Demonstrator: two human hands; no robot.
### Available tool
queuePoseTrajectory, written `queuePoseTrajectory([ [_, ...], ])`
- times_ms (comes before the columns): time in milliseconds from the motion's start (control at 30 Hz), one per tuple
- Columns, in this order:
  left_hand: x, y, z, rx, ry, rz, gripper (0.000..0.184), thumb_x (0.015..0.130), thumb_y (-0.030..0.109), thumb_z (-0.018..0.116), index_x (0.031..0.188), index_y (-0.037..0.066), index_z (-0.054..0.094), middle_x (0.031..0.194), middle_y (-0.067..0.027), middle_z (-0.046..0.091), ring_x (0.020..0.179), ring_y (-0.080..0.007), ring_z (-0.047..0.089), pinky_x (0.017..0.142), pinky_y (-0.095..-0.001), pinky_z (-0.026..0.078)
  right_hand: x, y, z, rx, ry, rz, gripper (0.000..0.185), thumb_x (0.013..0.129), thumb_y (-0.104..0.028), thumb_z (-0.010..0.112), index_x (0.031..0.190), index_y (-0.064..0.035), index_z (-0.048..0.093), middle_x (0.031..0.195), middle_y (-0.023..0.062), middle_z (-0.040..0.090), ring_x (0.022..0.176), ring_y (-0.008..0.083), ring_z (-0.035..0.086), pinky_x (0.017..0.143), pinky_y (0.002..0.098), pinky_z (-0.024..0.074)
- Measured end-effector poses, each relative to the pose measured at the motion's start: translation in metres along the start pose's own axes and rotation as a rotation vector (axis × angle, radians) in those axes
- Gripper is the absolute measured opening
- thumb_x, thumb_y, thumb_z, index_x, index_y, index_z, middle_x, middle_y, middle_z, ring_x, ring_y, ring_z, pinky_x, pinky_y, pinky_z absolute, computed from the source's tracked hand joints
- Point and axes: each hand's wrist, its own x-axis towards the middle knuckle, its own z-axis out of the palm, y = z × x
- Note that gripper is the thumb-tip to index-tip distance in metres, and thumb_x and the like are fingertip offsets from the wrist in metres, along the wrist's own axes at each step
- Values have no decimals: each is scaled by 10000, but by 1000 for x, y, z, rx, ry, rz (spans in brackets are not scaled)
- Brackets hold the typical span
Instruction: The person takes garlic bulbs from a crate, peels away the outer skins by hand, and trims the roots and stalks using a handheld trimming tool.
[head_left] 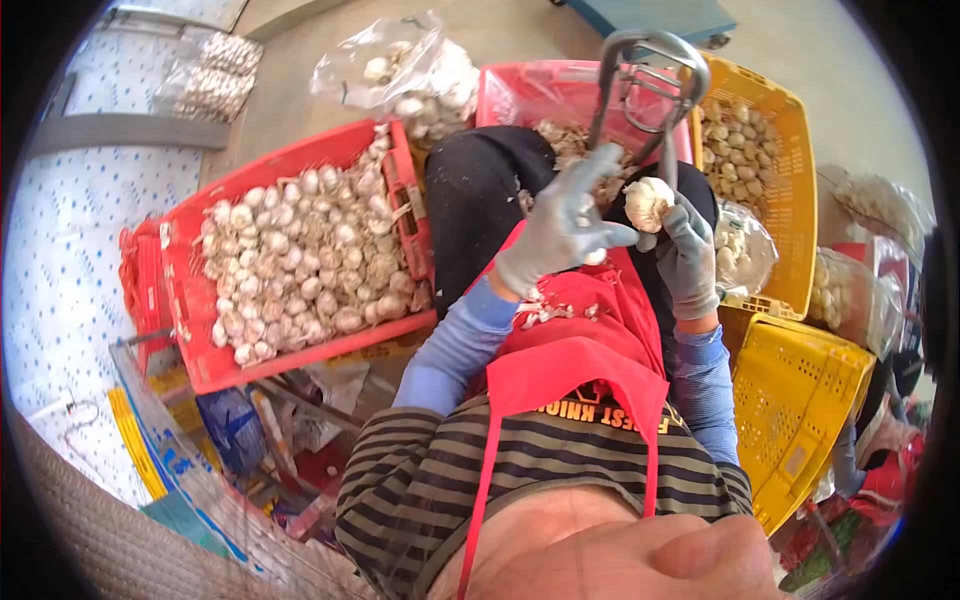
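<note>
My right hand (688, 250), in a grey glove, is closed on a whitish garlic bulb (649, 204) held above my lap. My left hand (563, 225), also gloved, is just left of the bulb with its fingers apart. A small white piece (595, 257) shows by its thumb; whether the hand touches it I cannot tell. Beyond the hands rises a curved metal frame (607, 62), one bar of which comes down close to my right fingers. Bits of garlic skin (545, 308) lie on my red apron (580, 365).
A red crate (300, 365) full of garlic bulbs is at left. A pink bin (505, 95) with garlic scraps stands ahead. Yellow crates (795, 150) and bagged garlic (735, 250) are at right. Another bag (435, 95) of bulbs lies ahead left. A blue platform (650, 15) is farther off.
</note>
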Motion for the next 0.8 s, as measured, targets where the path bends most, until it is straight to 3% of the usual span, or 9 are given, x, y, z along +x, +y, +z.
queuePoseTrajectory([
  [33,7,-6,5,164,-22,239,773,775,111,826,1465,20,489,1298,-163,610,1060,-228,660,911,-357,535,2,7,4,14,41,18,450,1022,-274,600,1329,55,582,1055,58,700,767,79,621,656,209,490],
  [67,6,-8,8,263,-120,169,762,782,121,828,1451,2,481,1336,-175,605,1204,-253,612,1021,-383,486,3,15,7,25,83,33,437,1020,-255,599,1327,56,582,1047,55,697,758,77,618,650,208,487],
  [167,6,-28,14,-48,-101,-61,695,806,169,832,1395,-7,510,1301,-145,611,1204,-212,595,1024,-366,486,6,25,0,-17,134,75,376,1013,-199,591,1287,58,607,926,28,673,673,57,585,571,202,453],
  [300,3,-43,25,-223,-1,-50,681,827,174,826,1394,-10,498,1294,-126,602,1185,-185,592,1020,-326,483,11,40,-3,18,317,-18,228,1020,-190,611,1098,11,685,731,-30,612,544,35,509,507,183,385],
  [467,14,-62,37,-567,82,-120,659,869,256,812,1385,2,490,1250,-101,619,1105,-168,620,983,-308,506,18,20,7,-417,371,-35,215,1040,-142,562,1159,9,660,851,17,664,682,81,583,611,240,474],
  [567,27,-53,24,-646,86,-252,637,877,244,802,1377,-2,495,1182,-101,648,916,-150,674,800,-287,578,27,14,0,-751,364,-749,261,1047,-174,565,1205,12,655,990,43,682,870,138,627,823,316,519],
  [600,32,-56,21,-625,99,-252,637,872,234,806,1377,-1,495,1175,-102,651,887,-146,677,768,-285,585,26,9,-7,-852,396,-716,307,1054,-193,557,1273,9,630,1067,62,674,997,175,620,985,371,473],
  [700,44,-66,15,-538,65,-234,646,825,124,819,1375,9,501,1152,-97,660,901,-143,682,766,-294,594,35,12,-13,-798,242,-215,345,1056,-186,539,1343,1,575,1086,65,669,932,152,618,906,314,493],
  [800,58,-70,16,-425,54,-227,618,776,53,829,1322,9,542,1116,-84,674,955,-136,675,818,-289,577,21,-11,3,-510,165,21,379,1078,-220,485,1390,-8,520,930,38,636,673,74,560,632,219,450],
])
